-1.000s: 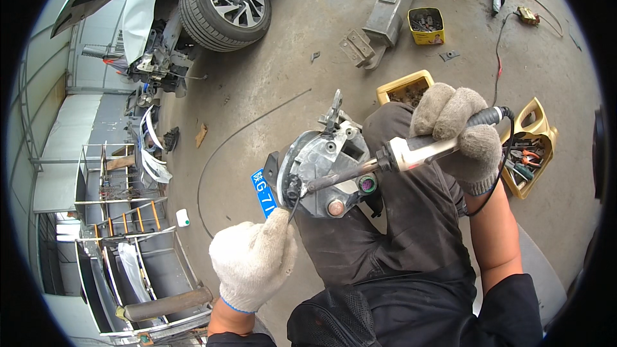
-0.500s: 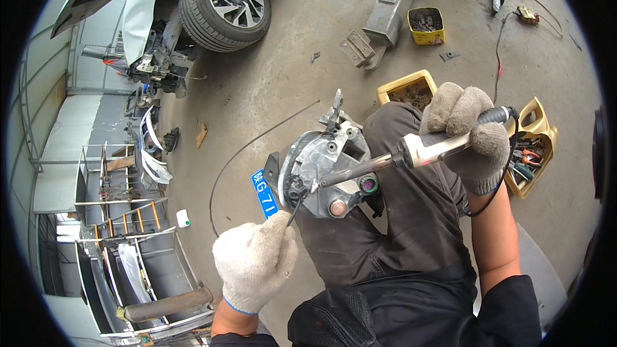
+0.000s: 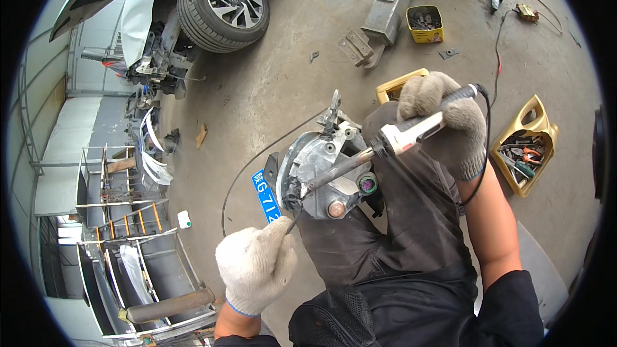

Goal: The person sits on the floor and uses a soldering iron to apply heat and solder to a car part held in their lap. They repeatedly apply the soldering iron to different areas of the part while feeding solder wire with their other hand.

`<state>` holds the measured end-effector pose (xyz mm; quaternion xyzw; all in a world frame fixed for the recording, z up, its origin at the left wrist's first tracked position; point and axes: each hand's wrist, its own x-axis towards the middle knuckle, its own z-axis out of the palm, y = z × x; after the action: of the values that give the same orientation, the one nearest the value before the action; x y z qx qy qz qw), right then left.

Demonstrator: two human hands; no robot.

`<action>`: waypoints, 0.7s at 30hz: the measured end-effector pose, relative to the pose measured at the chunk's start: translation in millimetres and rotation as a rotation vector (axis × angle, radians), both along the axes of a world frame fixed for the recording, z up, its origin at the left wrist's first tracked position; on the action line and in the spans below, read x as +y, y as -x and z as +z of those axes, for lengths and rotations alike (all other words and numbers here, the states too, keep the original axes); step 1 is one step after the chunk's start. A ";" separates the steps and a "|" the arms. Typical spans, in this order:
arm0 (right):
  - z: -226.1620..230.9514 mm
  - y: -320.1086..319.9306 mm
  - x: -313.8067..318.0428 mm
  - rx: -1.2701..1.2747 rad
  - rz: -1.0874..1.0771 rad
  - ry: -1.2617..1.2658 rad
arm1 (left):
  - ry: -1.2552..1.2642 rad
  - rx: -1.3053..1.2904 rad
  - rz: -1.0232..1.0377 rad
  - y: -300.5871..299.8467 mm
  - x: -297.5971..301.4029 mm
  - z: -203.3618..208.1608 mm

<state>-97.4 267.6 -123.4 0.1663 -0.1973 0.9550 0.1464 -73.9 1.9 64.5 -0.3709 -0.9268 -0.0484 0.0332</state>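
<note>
A grey car lamp housing [image 3: 331, 167] rests on my lap, with a round purple-centred opening and a copper-coloured round piece near its lower edge. My right hand [image 3: 450, 122], in a knitted glove, is closed round the handle of a corded soldering iron [image 3: 402, 136] with a white body. The iron's metal barrel slants down to the left, its tip at the housing's left side. Pinched in my gloved left hand [image 3: 254, 266] is a thin black rod [image 3: 241, 181]. One end meets the housing beside the iron's tip; the long other part curves up and away.
A blue licence plate [image 3: 265, 196] shows left of the housing. Cut-open yellow containers sit on the right: one with pliers and other tools [image 3: 546, 141], another partly behind my right hand [image 3: 385, 93]. Farther off are a yellow tin [image 3: 426, 40], a metal post base [image 3: 379, 32] and a car wheel [image 3: 193, 16].
My right hand and the soldering iron have shifted left and slightly up, the tip sliding a little left along the housing. The rod's long curve has swung right. My left hand has barely moved.
</note>
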 end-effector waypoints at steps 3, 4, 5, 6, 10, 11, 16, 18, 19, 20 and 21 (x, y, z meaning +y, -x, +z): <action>4.4 2.7 -4.1 -0.093 0.000 0.033 | -0.001 0.003 0.002 0.3 -0.2 -1.8; 0.5 5.2 -1.5 -0.078 0.029 0.027 | -0.006 0.005 -0.005 0.4 -0.9 -2.4; -2.4 5.9 1.4 -0.064 0.056 0.021 | -0.029 -0.006 -0.001 1.0 -2.8 -2.7; -3.6 4.3 4.6 -0.049 0.054 0.063 | -0.053 -0.017 0.002 2.0 -5.9 -2.8; -4.2 -10.2 15.2 -0.063 -0.043 0.093 | -0.350 -0.116 0.199 -4.5 -16.5 -11.6; -1.3 -17.9 14.8 -0.125 -0.080 0.108 | -0.503 -0.130 0.223 -4.6 -18.0 -20.2; 10.0 -56.5 8.0 -0.250 -0.141 0.013 | -1.022 -0.406 0.434 14.0 -17.0 -40.4; 14.5 -69.4 7.7 -0.302 -0.112 -0.058 | -1.189 -0.560 0.380 26.5 -22.6 -52.1; 19.2 -73.9 3.7 -0.371 -0.150 -0.032 | -1.247 -0.573 0.376 29.0 -20.4 -59.0; 25.6 -77.2 -2.9 -0.439 -0.187 -0.007 | -1.228 -0.601 0.369 26.4 -22.2 -59.1; 29.0 -80.5 -7.9 -0.507 -0.223 0.019 | -1.209 -0.627 0.363 22.6 -25.2 -59.0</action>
<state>-16.9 259.7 -94.4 -0.1020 -0.2360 0.9458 0.1982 -96.4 -23.4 5.5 -0.0957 -0.7506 -0.6532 -0.0276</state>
